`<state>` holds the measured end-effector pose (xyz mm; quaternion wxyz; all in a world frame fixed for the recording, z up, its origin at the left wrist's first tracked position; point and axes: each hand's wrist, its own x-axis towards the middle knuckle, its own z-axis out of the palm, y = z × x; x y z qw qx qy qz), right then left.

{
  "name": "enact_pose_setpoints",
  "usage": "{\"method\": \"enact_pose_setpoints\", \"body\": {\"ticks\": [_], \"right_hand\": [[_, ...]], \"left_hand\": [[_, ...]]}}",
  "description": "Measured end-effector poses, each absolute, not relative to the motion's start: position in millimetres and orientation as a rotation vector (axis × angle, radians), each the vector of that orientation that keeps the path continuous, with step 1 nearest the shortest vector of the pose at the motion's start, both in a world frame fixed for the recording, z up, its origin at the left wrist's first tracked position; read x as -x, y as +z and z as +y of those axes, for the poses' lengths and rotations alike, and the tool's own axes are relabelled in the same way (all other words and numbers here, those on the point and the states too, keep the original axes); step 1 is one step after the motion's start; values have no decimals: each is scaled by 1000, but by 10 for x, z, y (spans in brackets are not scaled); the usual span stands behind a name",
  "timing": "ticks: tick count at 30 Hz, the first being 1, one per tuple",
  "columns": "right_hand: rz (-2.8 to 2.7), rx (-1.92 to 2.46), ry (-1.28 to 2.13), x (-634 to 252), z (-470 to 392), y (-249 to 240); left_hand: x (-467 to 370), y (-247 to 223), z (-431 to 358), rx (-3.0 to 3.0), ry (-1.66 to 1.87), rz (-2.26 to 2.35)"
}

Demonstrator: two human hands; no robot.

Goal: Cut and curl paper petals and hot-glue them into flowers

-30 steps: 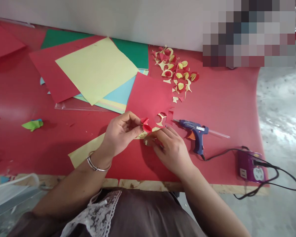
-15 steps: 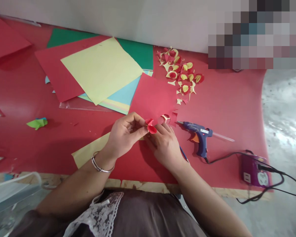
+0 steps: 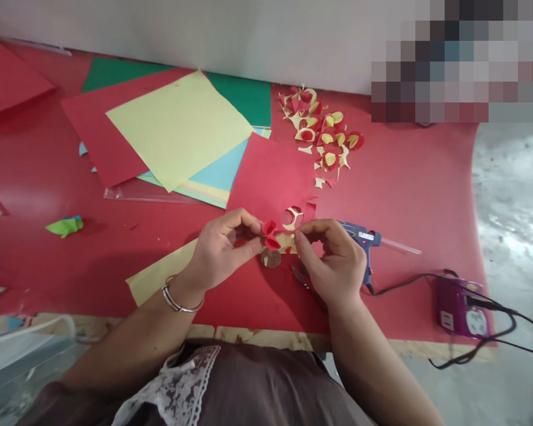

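Observation:
Between the thumb and fingertips of my left hand (image 3: 224, 248) is a small folded red paper piece (image 3: 272, 235), its petals spread over the work area. My right hand (image 3: 331, 257) is pinched just to the right of it; whatever lies between its fingertips is too small to make out. Below the red piece rests a round disc (image 3: 270, 258). Scissors (image 3: 305, 283), partly hidden by my right hand, lie on the red table. Behind my right hand is a blue glue gun (image 3: 364, 239), also partly covered. A cut paper scrap (image 3: 292, 218) lies just beyond my fingertips.
Yellow (image 3: 180, 130), red, green and blue sheets overlap at the back left. Red and yellow paper pieces (image 3: 328, 127) are heaped at the back. A purple power box (image 3: 462, 307) with black cables sits at right. A green paper piece (image 3: 66, 226) lies at left.
My right hand has moved right, away from the red piece, and now covers part of the glue gun. The disc and the scissors have come into view. My left hand keeps its hold.

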<state>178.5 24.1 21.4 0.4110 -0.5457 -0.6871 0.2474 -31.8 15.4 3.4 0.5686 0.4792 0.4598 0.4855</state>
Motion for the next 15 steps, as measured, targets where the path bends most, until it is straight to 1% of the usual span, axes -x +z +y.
{"method": "enact_pose_setpoints", "body": {"ticks": [5, 15], "right_hand": [[-1662, 1319, 596, -1754, 181, 204], [-1852, 1187, 426, -1722, 175, 171]], "left_hand": [[289, 35, 129, -1335, 1100, 1151], [259, 40, 108, -1481, 1079, 1197]]}}
